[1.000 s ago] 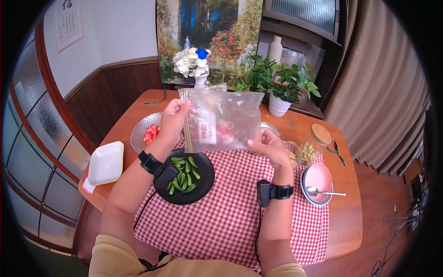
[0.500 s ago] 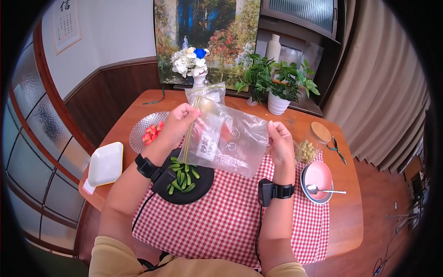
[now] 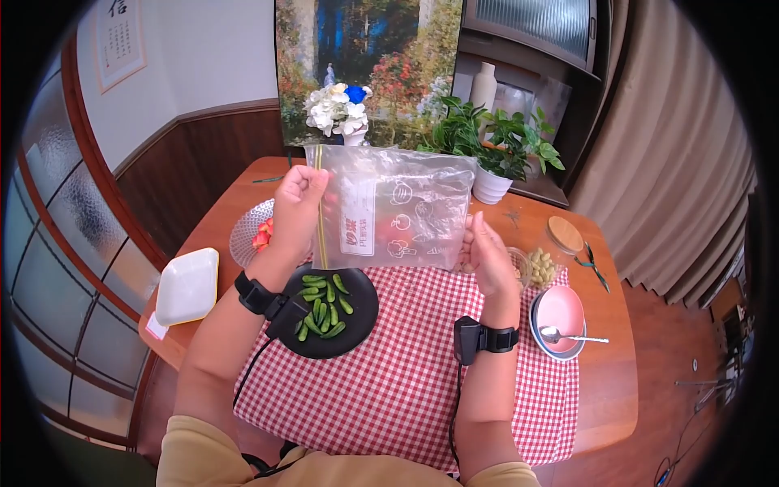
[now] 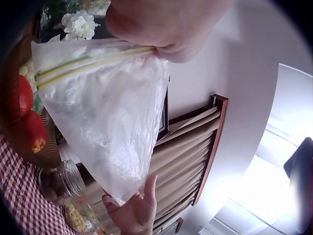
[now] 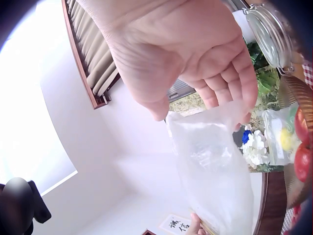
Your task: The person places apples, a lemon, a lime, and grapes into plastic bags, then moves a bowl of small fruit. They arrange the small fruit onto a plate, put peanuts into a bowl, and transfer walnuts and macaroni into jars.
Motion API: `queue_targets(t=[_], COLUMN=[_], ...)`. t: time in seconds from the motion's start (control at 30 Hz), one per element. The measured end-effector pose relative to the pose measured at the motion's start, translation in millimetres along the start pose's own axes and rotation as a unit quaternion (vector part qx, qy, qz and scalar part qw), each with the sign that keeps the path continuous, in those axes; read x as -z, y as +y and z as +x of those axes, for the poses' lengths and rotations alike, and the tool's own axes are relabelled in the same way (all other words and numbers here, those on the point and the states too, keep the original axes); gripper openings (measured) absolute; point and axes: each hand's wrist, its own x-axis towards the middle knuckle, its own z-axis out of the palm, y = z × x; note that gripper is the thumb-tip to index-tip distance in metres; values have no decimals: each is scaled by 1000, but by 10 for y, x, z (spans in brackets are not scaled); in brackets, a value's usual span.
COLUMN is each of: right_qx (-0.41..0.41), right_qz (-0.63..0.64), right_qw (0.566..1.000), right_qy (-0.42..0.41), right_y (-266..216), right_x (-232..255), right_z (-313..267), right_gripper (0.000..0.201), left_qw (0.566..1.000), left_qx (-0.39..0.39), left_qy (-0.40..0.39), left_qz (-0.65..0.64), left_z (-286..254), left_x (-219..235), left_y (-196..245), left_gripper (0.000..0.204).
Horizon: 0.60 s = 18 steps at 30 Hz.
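Observation:
A clear zip-lock bag [image 3: 406, 215] with a yellow zip strip and a printed label hangs flat above the table, its zip side to the left. My left hand [image 3: 299, 207] pinches that zip edge near its upper corner. At the bag's other end is my right hand [image 3: 492, 260], its thumb spread away and its fingers extended behind the bottom edge. In the right wrist view the right palm [image 5: 176, 54] faces the camera with fingers against the bag. Below, a black plate [image 3: 361, 329] bears several small green cucumber-like vegetables [image 3: 324, 308].
A glass bowl [image 3: 241, 235] of red pieces and a white tray [image 3: 188, 288] stand left. A pink bowl [image 3: 560, 308] with a spoon [image 3: 576, 336] sits right, near a wooden-lidded jar [image 3: 565, 235]. Tomatoes [image 4: 34, 129] lie in a brown bowl. Another bag [image 5: 279, 134] stands behind.
The bag tilted down to the right, then came back up level and spread flatter. My right thumb has let go of its edge and spread outward; the left hand keeps its pinch.

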Motion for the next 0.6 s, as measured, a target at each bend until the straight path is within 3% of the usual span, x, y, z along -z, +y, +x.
queue_targets(t=[0.03, 0.07, 0.13, 0.23, 0.6], right_qx=[-50, -49, -59, -25, 30], right_qz=[1, 1, -45, -75, -52], right_qw=[998, 998, 990, 987, 991], right_qy=[-33, -33, -117, -142, -121], right_y=[-5, -21, -65, 38, 103], right_x=[-16, -30, -60, -1, 65], right_z=[-6, -25, -77, -36, 7], right_gripper=[38, 38, 37, 31, 25], left_qw=[1000, 998, 998, 997, 996], left_qx=[-25, -50, -52, -57, -61], left_qy=[13, 26, 37, 52, 70], left_qz=[5, 11, 13, 9, 7], left_z=[18, 33, 50, 54, 82], left_x=[17, 32, 53, 81, 170], left_y=[5, 11, 21, 13, -20], left_gripper=[14, 14, 14, 14, 13])
